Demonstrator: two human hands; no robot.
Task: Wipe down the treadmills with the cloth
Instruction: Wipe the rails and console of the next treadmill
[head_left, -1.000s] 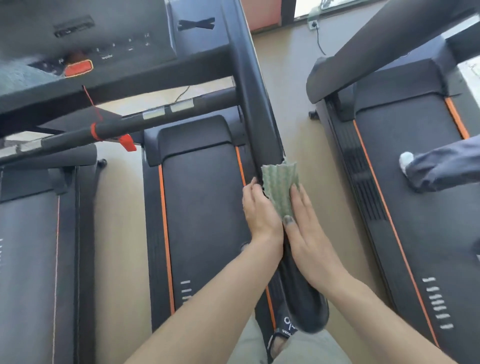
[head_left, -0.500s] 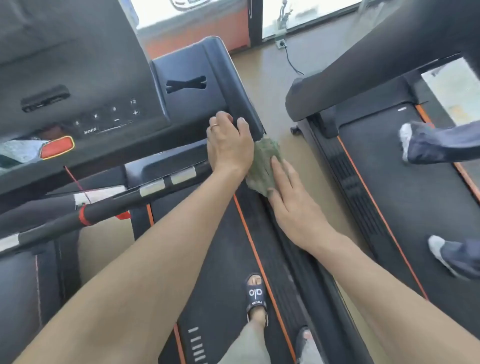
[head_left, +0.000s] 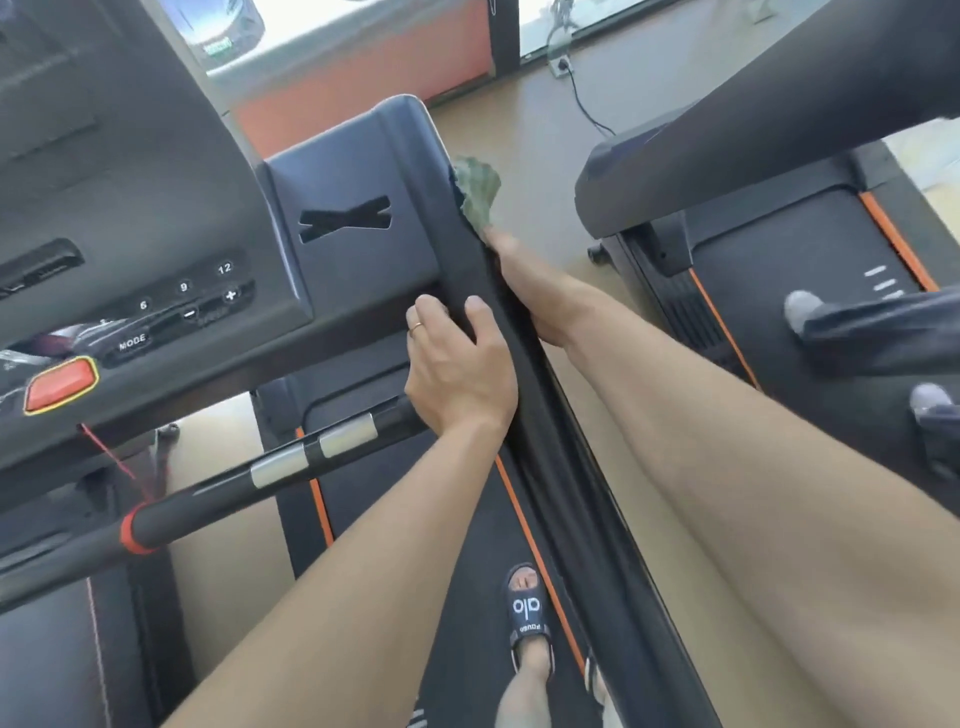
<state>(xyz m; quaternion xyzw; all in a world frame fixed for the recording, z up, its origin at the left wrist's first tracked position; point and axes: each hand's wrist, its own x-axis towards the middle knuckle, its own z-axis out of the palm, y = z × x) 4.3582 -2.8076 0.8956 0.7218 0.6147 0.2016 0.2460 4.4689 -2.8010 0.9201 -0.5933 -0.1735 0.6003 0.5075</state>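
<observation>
Left hand (head_left: 460, 371) grips the black upright (head_left: 498, 332) of the treadmill (head_left: 358, 171), fingers curled over its near face and thumb hooked round the right edge, a ring on 1 finger. Its forearm runs straight up from the lower left of the view. Right hand (head_left: 535, 291) reaches further along the outer side of the same upright, arm fully stretched, wrist flat against the black edge; its fingers are hidden behind the upright and under the cloth (head_left: 478, 195), so I cannot tell whether they pinch it or only press it. That green cloth sits crumpled against the upright's right edge, just below the console's rounded corner, touching the plastic. On the console a MODE button (head_left: 131, 343) and the numbers 6, 9 and 12 show beside plus and minus keys, with a red stop key (head_left: 61, 385) lower left. A handlebar (head_left: 291, 462) with 2 silver grips crosses below the left hand. 1 foot in a black slide (head_left: 529, 613) stands on the belt (head_left: 467, 545). On the next treadmill (head_left: 779, 249) to the right, another person's 2 shoes (head_left: 802, 306) are in view
</observation>
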